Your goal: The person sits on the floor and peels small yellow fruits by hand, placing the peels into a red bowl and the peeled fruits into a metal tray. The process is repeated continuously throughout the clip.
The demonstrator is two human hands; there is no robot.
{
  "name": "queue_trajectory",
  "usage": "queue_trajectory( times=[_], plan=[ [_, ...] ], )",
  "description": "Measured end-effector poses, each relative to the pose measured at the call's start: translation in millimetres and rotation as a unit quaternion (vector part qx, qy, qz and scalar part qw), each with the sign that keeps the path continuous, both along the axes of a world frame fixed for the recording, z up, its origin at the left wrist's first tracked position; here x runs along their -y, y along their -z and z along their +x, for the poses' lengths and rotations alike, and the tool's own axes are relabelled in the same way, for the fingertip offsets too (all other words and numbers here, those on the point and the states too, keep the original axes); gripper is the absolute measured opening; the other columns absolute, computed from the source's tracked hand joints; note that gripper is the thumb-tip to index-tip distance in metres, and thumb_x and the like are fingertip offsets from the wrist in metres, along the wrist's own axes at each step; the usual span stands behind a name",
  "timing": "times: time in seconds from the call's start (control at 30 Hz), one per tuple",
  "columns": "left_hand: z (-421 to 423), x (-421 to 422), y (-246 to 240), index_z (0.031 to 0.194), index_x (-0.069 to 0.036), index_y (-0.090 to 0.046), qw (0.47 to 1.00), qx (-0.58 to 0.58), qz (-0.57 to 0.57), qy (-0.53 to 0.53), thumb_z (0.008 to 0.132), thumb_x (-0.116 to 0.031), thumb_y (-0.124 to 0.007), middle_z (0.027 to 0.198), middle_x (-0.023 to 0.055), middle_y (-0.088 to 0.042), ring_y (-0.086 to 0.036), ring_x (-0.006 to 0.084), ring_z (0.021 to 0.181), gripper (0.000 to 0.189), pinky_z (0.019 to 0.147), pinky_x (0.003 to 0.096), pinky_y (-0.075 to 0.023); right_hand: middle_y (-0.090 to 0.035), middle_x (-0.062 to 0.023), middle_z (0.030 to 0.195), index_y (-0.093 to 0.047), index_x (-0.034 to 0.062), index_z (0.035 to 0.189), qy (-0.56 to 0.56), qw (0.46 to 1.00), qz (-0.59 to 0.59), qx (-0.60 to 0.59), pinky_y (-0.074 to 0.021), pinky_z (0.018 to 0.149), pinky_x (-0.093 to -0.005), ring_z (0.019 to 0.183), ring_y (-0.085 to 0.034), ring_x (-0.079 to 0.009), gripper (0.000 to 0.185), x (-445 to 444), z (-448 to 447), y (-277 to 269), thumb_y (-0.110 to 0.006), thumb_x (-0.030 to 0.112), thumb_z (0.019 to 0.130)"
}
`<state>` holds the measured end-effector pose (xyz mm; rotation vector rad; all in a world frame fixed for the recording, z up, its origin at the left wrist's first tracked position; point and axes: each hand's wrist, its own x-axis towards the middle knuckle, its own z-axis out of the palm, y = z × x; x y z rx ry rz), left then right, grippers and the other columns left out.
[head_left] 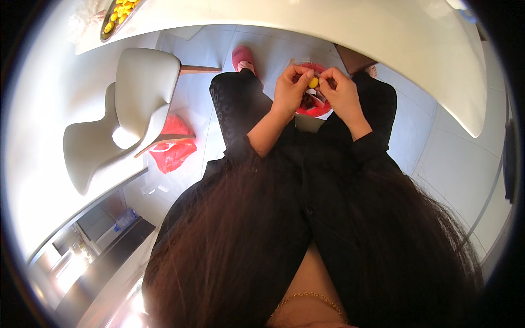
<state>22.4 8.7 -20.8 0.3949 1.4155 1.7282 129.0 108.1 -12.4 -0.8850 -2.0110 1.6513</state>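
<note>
Between my two hands is a small round yellow fruit [313, 83], held up above a red bin. My left hand [292, 88] pinches it with thumb and forefinger from the left. From the right, the fingertips of my right hand [341, 92] touch its side. Below them, the red bin [316, 111] stands on the floor between my legs, with dark scraps and pale, red-edged pieces inside. Up on the table at the far left, a dark tray [103, 36] bears several yellow fruits [121, 12].
A white table [262, 16] curves across the top. An off-white chair [143, 78] with wooden legs stands at the left, a red plastic bag [174, 153] on the floor beside it. Near the tray lies a clear plastic bag [84, 18]. A red slipper [242, 55] is on one foot.
</note>
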Motion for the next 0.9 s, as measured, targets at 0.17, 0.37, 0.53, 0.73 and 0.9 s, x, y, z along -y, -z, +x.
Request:
queue_trajectory(
  times=[0.17, 0.37, 0.53, 0.73, 0.9],
  plan=[
    [5.2, -5.5, -4.0, 0.094, -0.002, -0.054, 0.999, 0.020, 0.006, -0.044, 0.092, -0.017, -0.058, 0.082, 0.0056, -0.060, -0.057, 0.0096, 0.066, 0.015, 0.056, 0.0216, -0.0486, -0.062, -0.0083, 0.073, -0.057, -0.0014, 0.085, 0.040, 0.999, 0.021, -0.013, -0.0482, 0.064, -0.0259, 0.068, -0.063, -0.0144, 0.009, 3.4, -6.1, 9.2, -0.059, 0.008, 0.084],
    [6.6, -10.2, -1.3, 0.098, -0.002, -0.053, 0.979, 0.160, 0.101, -0.071, 0.094, -0.019, -0.054, 0.091, 0.0053, -0.059, -0.057, 0.0122, 0.084, 0.017, 0.074, 0.0254, -0.0488, -0.061, -0.0071, 0.076, -0.056, -0.0023, 0.086, 0.111, 0.963, -0.218, -0.111, -0.0487, 0.065, -0.0242, 0.071, -0.062, -0.0117, 0.010, 5.0, -13.3, 4.9, -0.058, 0.008, 0.085],
    [3.1, -9.8, 2.8, 0.104, -0.002, -0.053, 0.980, 0.173, 0.094, -0.001, 0.095, -0.022, -0.052, 0.099, 0.0061, -0.059, -0.056, 0.0140, 0.091, 0.022, 0.080, 0.0294, -0.0481, -0.062, -0.0101, 0.082, -0.056, 0.0001, 0.088, 0.089, 0.996, 0.022, -0.022, -0.0487, 0.064, -0.0271, 0.069, -0.063, -0.0168, 0.009, -1.3, -7.1, 1.2, -0.060, 0.004, 0.081],
    [-8.4, -5.3, 6.3, 0.110, -0.002, -0.053, 0.988, 0.114, -0.019, 0.099, 0.092, -0.014, -0.056, 0.103, 0.0057, -0.059, -0.057, 0.0146, 0.094, 0.022, 0.081, 0.0265, -0.0498, -0.062, -0.0105, 0.079, -0.056, 0.0022, 0.091, 0.025, 0.974, 0.224, -0.028, -0.0492, 0.063, -0.0288, 0.069, -0.063, -0.0195, 0.011, -12.8, -2.4, -0.7, -0.059, 0.003, 0.080],
    [-7.4, -0.5, 6.3, 0.114, -0.001, -0.051, 0.959, 0.270, 0.049, 0.069, 0.092, -0.018, -0.056, 0.107, 0.0066, -0.056, -0.056, 0.0154, 0.098, 0.028, 0.088, 0.0255, -0.0484, -0.061, -0.0055, 0.082, -0.055, 0.0029, 0.093, 0.085, 0.983, -0.139, -0.086, -0.0507, 0.062, -0.0250, 0.072, -0.062, -0.0138, 0.008, -19.0, 0.7, 22.0, -0.056, 0.006, 0.086]
  ],
)
